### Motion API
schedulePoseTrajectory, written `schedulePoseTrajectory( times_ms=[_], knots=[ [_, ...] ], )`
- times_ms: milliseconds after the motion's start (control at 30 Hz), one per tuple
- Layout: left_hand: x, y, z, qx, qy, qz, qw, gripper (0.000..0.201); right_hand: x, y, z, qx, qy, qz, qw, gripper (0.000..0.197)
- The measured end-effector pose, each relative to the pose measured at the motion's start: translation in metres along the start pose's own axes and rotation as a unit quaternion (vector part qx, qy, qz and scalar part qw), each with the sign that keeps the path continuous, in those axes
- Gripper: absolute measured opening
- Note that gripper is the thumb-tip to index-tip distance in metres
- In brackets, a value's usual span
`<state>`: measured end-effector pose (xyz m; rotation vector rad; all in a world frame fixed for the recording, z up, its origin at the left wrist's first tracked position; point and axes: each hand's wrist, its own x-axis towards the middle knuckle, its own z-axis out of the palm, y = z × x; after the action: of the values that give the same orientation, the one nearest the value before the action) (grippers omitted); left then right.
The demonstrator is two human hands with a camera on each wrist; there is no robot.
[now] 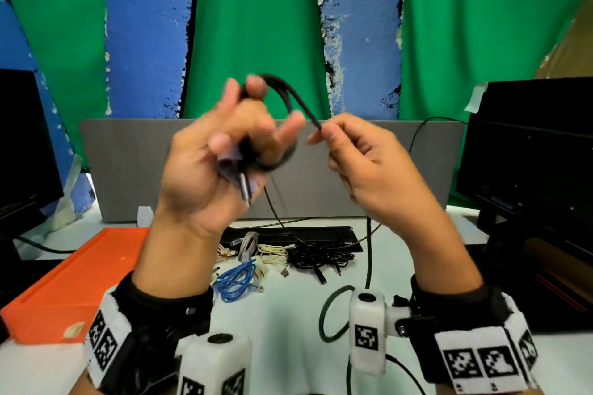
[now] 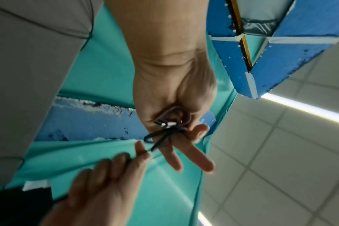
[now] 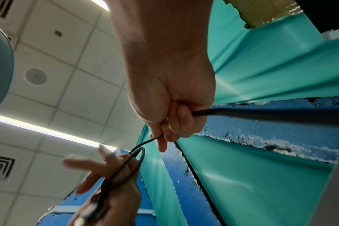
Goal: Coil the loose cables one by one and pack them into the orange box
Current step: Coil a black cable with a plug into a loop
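Note:
Both hands are raised above the table. My left hand [image 1: 237,144] holds a small coil of a black cable [image 1: 288,96], with loops round its fingers and the plug end hanging by the palm [image 2: 164,123]. My right hand [image 1: 349,151] pinches the same cable just right of the coil [image 3: 155,138]; the rest runs through its fist and hangs down to the table [image 1: 369,260]. The orange box [image 1: 73,282] lies at the left on the table. A pile of loose cables, blue [image 1: 236,282], white [image 1: 272,255] and black [image 1: 321,258], lies behind my wrists.
A grey panel [image 1: 128,170] stands at the back of the white table. Dark monitors stand at the far left [image 1: 22,144] and right [image 1: 529,151]. A black tray [image 1: 321,232] lies behind the cable pile.

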<state>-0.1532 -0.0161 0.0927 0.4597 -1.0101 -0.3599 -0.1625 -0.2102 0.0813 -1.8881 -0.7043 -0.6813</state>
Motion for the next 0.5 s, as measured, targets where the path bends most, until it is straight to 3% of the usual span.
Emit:
schedulePoseTrajectory(
  times_ms=[67, 133, 200, 233, 300, 367, 500],
  knots=[
    [0.001, 0.010, -0.002, -0.056, 0.051, 0.072, 0.995, 0.029, 0.001, 0.005, 0.010, -0.073, -0.043, 0.014, 0.996, 0.022],
    [0.002, 0.016, -0.003, -0.045, 0.075, 0.123, 0.989, 0.024, -0.001, 0.005, 0.023, -0.133, -0.106, 0.029, 0.985, 0.023],
    [0.004, 0.017, -0.002, 0.081, 0.131, 0.154, 0.976, 0.015, -0.005, 0.001, 0.035, -0.150, -0.173, 0.044, 0.972, 0.028],
    [0.003, 0.015, -0.004, 0.166, 0.156, 0.158, 0.961, 0.021, -0.007, -0.002, 0.040, -0.154, -0.203, 0.046, 0.966, 0.029],
    [0.003, 0.014, -0.008, 0.359, 0.193, 0.162, 0.899, 0.022, -0.012, -0.011, 0.048, -0.169, -0.250, 0.038, 0.953, 0.031],
    [0.002, 0.013, -0.010, 0.520, 0.184, 0.135, 0.823, 0.021, -0.015, -0.018, 0.049, -0.178, -0.268, 0.024, 0.947, 0.030],
    [-0.005, 0.012, -0.014, 0.703, 0.126, -0.051, 0.698, 0.021, -0.017, -0.026, 0.035, -0.183, -0.232, 0.017, 0.955, 0.018]
  ],
)
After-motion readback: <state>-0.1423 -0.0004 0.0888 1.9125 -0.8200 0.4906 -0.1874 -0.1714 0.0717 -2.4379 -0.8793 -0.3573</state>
